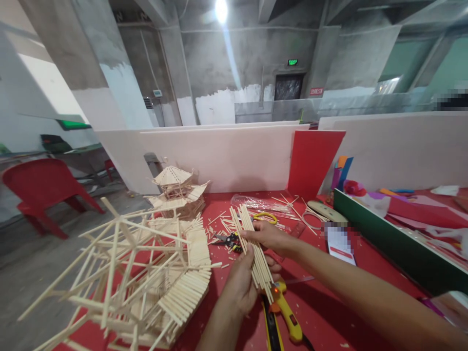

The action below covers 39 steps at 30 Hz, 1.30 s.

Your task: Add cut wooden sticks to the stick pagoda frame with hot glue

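Grey walls bear a red sign, unreadable; both hands curl closed around thin wooden sticks

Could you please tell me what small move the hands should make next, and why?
I would probably level the ends of the wooden sticks next: the left hand and the right hand are both on the bundle, and its sticks stick out unevenly at the ends.
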Each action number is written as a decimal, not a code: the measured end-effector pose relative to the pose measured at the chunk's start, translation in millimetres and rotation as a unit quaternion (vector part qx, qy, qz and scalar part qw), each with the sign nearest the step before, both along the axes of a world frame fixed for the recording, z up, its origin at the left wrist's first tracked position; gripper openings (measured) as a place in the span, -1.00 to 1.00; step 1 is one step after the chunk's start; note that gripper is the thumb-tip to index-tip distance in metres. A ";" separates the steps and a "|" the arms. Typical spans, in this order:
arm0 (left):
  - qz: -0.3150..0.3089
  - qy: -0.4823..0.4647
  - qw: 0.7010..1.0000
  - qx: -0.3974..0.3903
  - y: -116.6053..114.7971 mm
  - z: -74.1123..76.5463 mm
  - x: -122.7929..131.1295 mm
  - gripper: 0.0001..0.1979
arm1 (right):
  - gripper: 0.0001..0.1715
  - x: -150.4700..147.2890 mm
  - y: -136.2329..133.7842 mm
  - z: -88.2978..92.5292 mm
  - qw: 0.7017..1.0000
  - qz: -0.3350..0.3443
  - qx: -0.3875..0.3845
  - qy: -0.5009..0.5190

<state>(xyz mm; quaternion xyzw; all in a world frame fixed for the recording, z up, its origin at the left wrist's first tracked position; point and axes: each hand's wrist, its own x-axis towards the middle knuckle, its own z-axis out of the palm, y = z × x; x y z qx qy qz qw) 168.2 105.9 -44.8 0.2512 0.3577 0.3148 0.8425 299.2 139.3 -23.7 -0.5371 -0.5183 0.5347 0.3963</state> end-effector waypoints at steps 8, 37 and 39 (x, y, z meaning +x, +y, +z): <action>0.012 -0.007 1.000 -0.004 0.1 0.4 -0.5 -0.62 | -0.65 1.4 2.1 -1.4 1.000 0.007 -0.010 -0.017; 0.040 0.014 0.999 -0.014 2.2 -2.5 2.3 -0.67 | -0.49 4.2 4.4 -6.9 1.000 -0.010 0.002 -0.006; 0.052 0.018 0.998 -0.012 2.0 -1.0 2.3 -0.71 | -0.47 4.3 4.4 -7.6 1.000 -0.012 0.000 -0.004</action>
